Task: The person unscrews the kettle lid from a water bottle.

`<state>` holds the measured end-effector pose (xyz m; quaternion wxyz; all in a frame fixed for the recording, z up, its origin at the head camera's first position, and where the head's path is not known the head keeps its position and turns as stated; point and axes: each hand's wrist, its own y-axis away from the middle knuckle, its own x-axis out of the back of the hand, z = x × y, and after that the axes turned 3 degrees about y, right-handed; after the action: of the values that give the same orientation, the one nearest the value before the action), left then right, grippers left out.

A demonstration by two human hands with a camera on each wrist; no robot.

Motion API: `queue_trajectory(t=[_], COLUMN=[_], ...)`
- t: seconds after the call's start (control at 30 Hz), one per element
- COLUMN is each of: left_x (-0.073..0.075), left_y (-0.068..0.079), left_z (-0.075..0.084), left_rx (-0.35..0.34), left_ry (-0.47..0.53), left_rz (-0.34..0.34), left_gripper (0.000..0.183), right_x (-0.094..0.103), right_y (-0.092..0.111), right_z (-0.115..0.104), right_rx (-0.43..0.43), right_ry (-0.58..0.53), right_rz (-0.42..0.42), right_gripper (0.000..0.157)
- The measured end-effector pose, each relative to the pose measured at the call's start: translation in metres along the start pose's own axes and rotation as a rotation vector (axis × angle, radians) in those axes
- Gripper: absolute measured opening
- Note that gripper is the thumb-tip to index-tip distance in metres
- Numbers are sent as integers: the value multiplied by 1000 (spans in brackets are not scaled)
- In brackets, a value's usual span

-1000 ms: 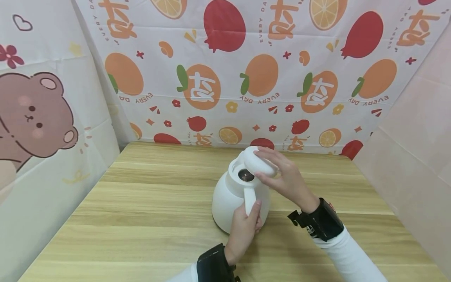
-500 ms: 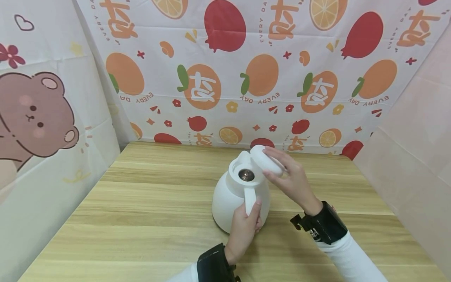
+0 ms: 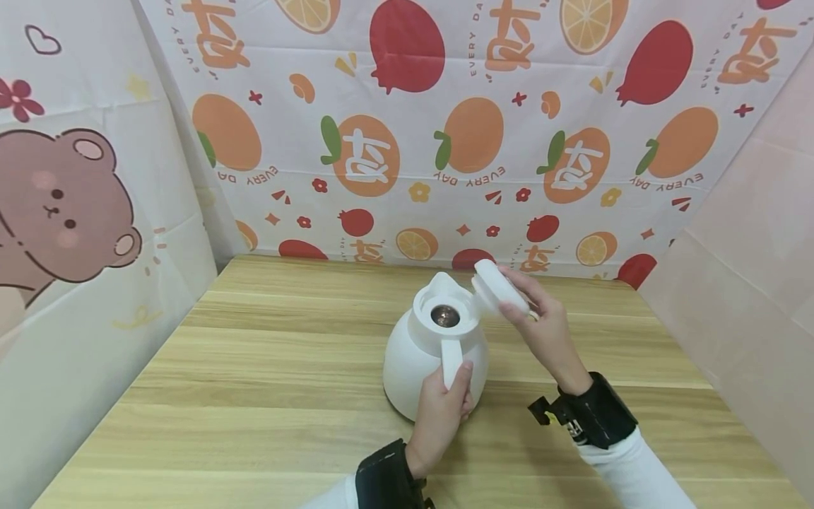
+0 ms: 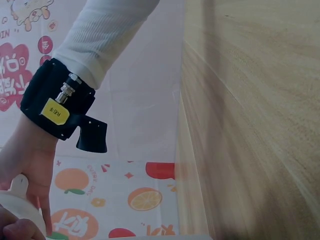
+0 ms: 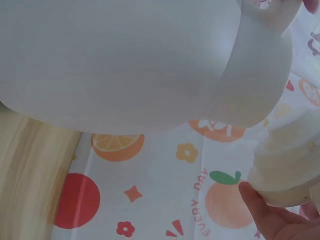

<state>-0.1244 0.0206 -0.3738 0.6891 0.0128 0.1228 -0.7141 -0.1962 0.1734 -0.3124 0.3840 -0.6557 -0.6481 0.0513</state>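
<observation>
A white insulated jug (image 3: 407,367) stands upright on the table, its round mouth uncovered and a dark metallic inside showing. My left hand (image 3: 440,416) grips the jug's handle (image 3: 451,357) at the near side. To the right of the mouth, my right hand (image 3: 540,322) holds the white lid (image 3: 499,288) tilted in the air, fingers on its edge. From the right wrist view, the lid (image 5: 290,160) shows a stepped underside, and the jug's body (image 5: 125,60) fills the top. Only a bit of the left hand (image 4: 22,227) appears in the left wrist view.
The wooden table (image 3: 254,367) extends on all sides of the jug. A fruit-print cloth (image 3: 286,141) hangs at the back edge, with a bear-print cloth (image 3: 70,212) on the left and a pale wall covering (image 3: 750,247) on the right.
My right hand has moved the lid rightward, off from over the jug's mouth, and tipped it further onto its side. The left hand and the jug have stayed in place.
</observation>
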Motion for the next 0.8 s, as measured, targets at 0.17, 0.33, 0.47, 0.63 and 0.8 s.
queue_trajectory(t=[0.17,0.33,0.47,0.63,0.8], left_x=[0,0,1,1,1], left_y=[-1,-1,-1,-1,-2], left_z=[0,1,2,2,2], left_rx=[2,3,1,3,12], left_ry=[0,3,-2,-12,-4], left_rz=[0,-1,-3,-9,-11], left_gripper=[42,42,41,40,40], right_x=[6,9,9,10,12], right_y=[2,4,6,8,11], right_z=[2,3,3,3,5], right_rx=[-64,-114,-155,-224,-277], right_ry=[-10,-6,-56,-91,-136], right_rz=[28,56,86,130,156], right_gripper=[46,44,43,42,42])
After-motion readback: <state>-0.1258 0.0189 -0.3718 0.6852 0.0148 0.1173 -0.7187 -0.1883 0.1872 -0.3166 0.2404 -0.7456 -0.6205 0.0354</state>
